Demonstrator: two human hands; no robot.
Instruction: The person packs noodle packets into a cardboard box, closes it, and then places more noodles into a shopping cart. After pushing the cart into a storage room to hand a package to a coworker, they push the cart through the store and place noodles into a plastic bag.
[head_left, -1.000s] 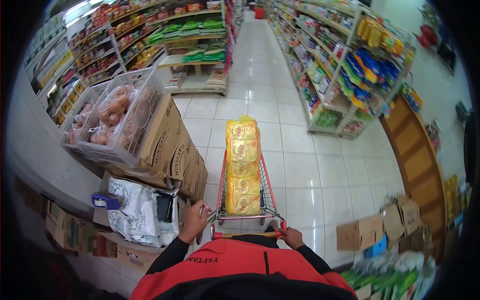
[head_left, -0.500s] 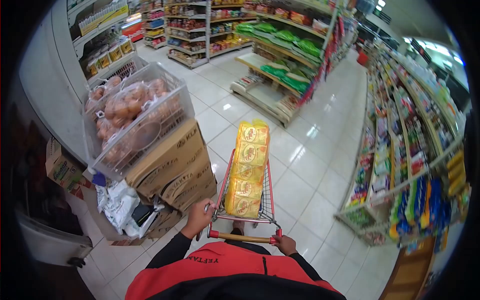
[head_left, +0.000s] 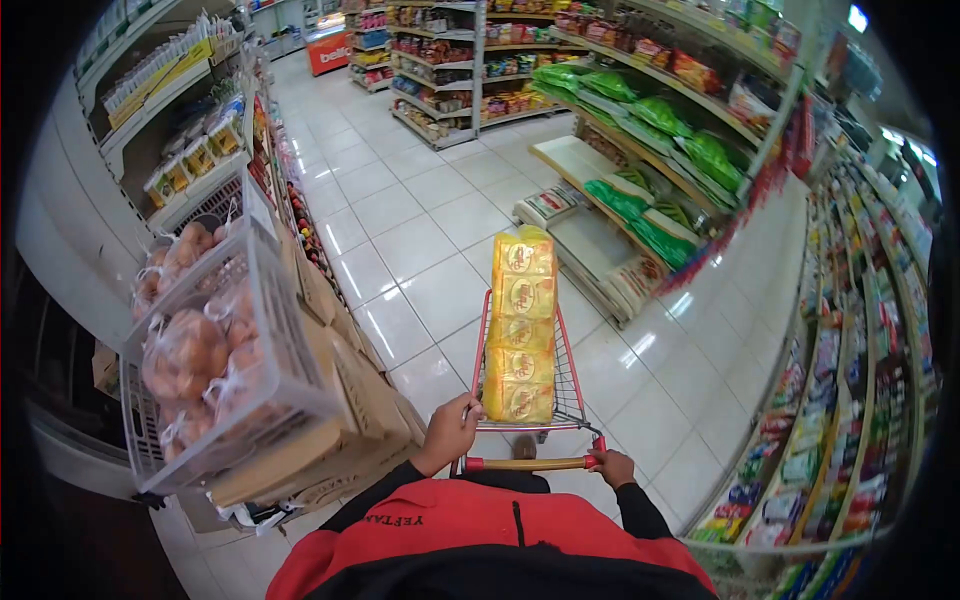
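Observation:
A small shopping cart with red edges and wire sides stands in front of my body. My left hand is closed on the cart's frame at its near left corner, above the handle's left end. My right hand is wrapped round the right end of the handle, a yellowish bar with red ends. Several yellow plastic-wrapped packs lie in a long row in the cart, reaching to its far end. The undersides of the packs and my left fingertips are partly hidden.
Close on the left, a plastic crate of bagged eggs rests on cardboard boxes. Ahead right is a shelf unit with green bags and a low platform. Long stocked shelves line the right; tiled floor runs ahead.
The cart and I have moved forward and the view has turned left. The egg crate is now nearer beside me, and the green-bag shelf stands closer to the cart's front. Both hands keep their hold.

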